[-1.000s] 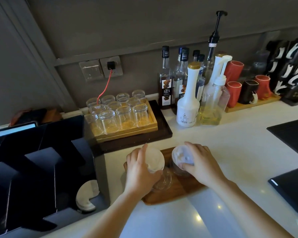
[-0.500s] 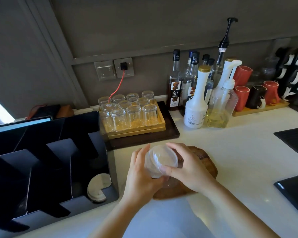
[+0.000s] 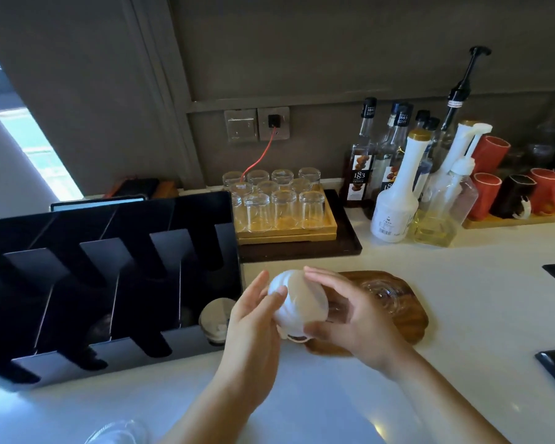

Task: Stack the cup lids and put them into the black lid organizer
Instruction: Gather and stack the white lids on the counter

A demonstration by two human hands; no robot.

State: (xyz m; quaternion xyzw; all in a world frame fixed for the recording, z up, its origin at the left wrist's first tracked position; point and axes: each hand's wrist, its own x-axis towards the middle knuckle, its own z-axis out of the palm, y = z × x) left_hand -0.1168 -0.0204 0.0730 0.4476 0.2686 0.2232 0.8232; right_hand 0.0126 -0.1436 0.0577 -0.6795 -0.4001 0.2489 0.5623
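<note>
**Kid:** Where are the lids?

**Helper:** The stack of cup lids [image 3: 302,302] is white. It is up in the air over the white counter [image 3: 462,283], just to the right of the black lid organizer [image 3: 109,357]. The stack is tipped sideways.

**Kid:** Who is holding it?

**Helper:** Both hands are. The left hand [image 3: 253,318] holds the left end, with its thumb and fingers bent round it. The right hand [image 3: 356,318] grips the right end, with fingers on top and the thumb under.

**Kid:** Is anything in the organizer?

**Helper:** One lid [image 3: 215,317] sits at the front of the slot on the far right. The other slots are too dark to see into.

**Kid:** What is under the hands?

**Helper:** A wooden board [image 3: 410,318] lies on the counter. There are clear lids [image 3: 382,293] on it, partly hidden by the right hand.

**Kid:** And at the back?

**Helper:** Small glasses [image 3: 279,203] stand in rows on a wooden tray [image 3: 285,232]. Next to them are syrup bottles [image 3: 359,161], a white bottle [image 3: 394,200] and red cups [image 3: 487,193] by the wall.
</note>
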